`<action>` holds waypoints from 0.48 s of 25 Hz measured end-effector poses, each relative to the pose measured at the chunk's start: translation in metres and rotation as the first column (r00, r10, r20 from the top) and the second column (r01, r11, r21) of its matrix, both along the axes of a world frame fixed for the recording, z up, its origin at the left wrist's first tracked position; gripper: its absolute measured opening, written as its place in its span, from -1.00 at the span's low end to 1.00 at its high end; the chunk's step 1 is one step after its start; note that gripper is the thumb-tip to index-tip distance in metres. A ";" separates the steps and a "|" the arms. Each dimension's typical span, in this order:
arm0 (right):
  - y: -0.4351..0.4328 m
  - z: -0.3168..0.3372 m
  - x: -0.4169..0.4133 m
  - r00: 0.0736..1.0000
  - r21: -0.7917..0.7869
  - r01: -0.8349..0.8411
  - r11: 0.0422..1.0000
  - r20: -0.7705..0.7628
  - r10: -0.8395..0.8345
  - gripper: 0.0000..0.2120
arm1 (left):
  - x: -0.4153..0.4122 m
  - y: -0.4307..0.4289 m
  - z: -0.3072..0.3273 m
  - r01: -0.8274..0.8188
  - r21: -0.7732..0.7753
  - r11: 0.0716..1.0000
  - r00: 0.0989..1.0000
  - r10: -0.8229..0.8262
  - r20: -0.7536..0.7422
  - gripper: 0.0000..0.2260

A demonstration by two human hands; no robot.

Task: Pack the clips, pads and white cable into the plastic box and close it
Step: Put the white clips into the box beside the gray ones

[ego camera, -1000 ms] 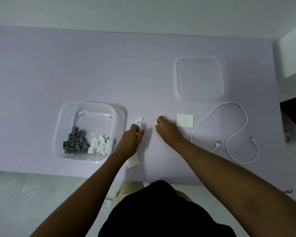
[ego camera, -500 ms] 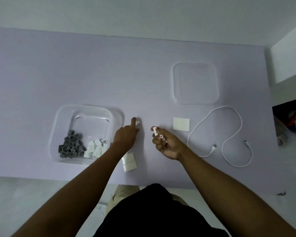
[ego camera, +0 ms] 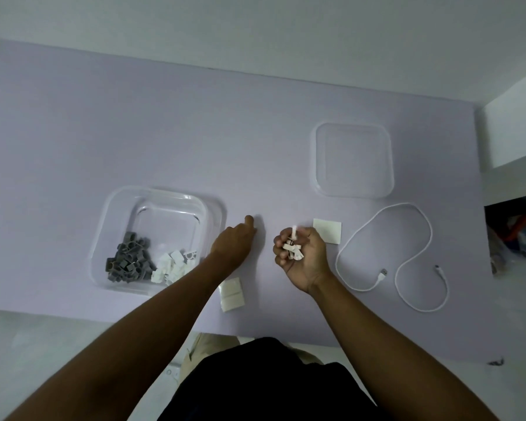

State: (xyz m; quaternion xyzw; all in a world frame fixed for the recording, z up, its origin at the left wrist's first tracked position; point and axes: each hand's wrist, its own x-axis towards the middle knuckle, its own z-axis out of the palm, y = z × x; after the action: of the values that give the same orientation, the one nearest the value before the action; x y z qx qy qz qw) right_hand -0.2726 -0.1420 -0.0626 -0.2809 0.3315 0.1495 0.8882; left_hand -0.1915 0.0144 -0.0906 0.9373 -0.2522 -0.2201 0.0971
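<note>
The clear plastic box (ego camera: pixel 164 192) stands open at the left, with grey clips (ego camera: pixel 128 259) and white clips (ego camera: pixel 172 264) heaped along its near side. My left hand (ego camera: pixel 236 241) lies palm down just right of the box, fingers curled over the spot where a loose white clip lay; that clip is hidden. My right hand (ego camera: pixel 304 256) is palm up and cups several white clips (ego camera: pixel 292 249). A white pad (ego camera: pixel 327 231) lies beside it. Two more pads (ego camera: pixel 232 294) lie near the table's front edge. The white cable (ego camera: pixel 406 203) sprawls at the right.
The box's clear lid (ego camera: pixel 354 159) lies flat on the purple table (ego camera: pixel 134 117) behind the cable. A white ledge (ego camera: pixel 513 132) and a dark gap with clutter (ego camera: pixel 513 235) border the table's right edge. The front edge runs close to my body.
My right hand has turned palm up, lifted off the table, and shows the clips it gathered. My left hand reached forward onto the loose clip, which no longer shows.
</note>
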 end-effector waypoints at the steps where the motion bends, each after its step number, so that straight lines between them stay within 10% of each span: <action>1: 0.001 0.001 0.004 1.000 -0.028 0.011 1.000 -0.008 -0.011 -0.69 | 0.001 -0.001 0.012 -0.034 -0.053 0.998 0.999 0.035 0.004 -0.77; 8: 0.059 0.007 0.051 0.989 -0.330 -0.125 0.936 -0.119 0.090 -0.73 | 0.037 0.103 0.073 -0.351 -0.172 0.921 0.935 0.356 0.000 -0.83; 12: 0.065 -0.016 0.061 0.966 -0.855 -0.241 0.459 -0.257 0.030 -0.86 | 0.058 0.169 0.051 -0.347 0.026 0.938 0.938 0.347 -0.013 -0.78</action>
State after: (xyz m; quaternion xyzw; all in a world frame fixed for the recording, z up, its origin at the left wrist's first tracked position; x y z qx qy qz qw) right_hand -0.2118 -0.0769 -0.0786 -0.7056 0.4269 0.0562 0.5628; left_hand -0.1331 0.1829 -0.0394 0.9661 -0.0795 -0.2107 0.1258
